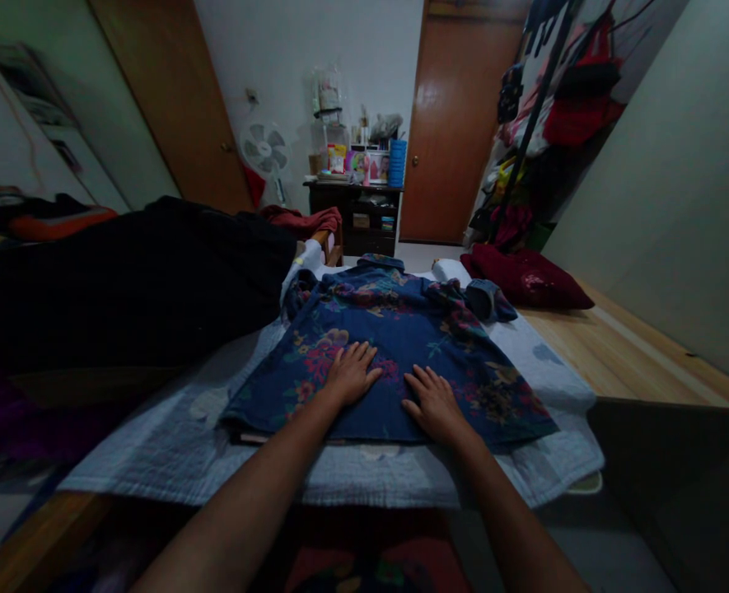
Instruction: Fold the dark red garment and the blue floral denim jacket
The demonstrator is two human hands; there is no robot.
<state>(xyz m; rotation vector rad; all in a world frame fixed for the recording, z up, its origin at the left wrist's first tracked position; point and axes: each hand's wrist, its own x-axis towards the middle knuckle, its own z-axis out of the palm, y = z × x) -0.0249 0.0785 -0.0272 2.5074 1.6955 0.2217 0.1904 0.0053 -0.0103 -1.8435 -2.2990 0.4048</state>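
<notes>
Floral blue collared shirt: head view, spread under both hands, collar end beyond the fingertips, hem toward the wearer. Below it, a pale quilted cloth, exposed on the near side of the hands and out to both sides.

Containers, well beyond the hands: dark shelf unit; a small brown box sits in an open compartment. On its top, a yellow-and-red packet and a blue ribbed container; contents of the latter too small to tell.

Left hand: palm down, open flat, fingers slightly parted, touching the shirt; grips nothing. Right hand: likewise flat and open on the fabric, apart from the left, slightly nearer the wearer. Black cloth heaped left of the left hand; maroon pillow ahead and right of the right hand.
</notes>
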